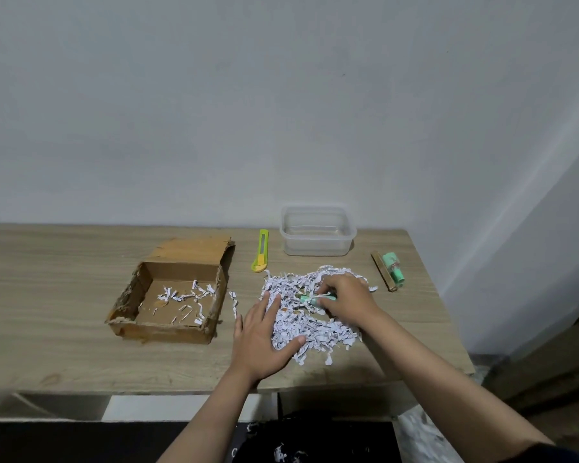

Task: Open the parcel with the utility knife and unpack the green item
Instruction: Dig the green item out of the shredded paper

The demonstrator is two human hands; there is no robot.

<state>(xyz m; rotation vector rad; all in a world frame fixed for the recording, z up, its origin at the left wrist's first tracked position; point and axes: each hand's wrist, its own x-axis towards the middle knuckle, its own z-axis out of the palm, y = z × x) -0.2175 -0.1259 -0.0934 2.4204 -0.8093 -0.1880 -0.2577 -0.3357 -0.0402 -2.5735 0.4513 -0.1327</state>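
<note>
The cardboard parcel [168, 295] sits open on the wooden table [64, 345], flap folded back, with a few paper shreds inside. A heap of white shredded paper [315, 324] lies to its right. My left hand [264, 339] rests flat with fingers spread on the heap's left side. My right hand [345, 294] pinches a small green tube-shaped item [306, 298] in the middle of the heap; part of it is hidden under my fingers. The yellow-green utility knife [260, 250] lies behind the heap, untouched.
A clear plastic container [316, 233] stands at the back near the wall. A second green item [394, 269] and a brown stick [383, 271] lie at the right, near the table's right edge. A few stray shreds [234, 300] lie between parcel and heap.
</note>
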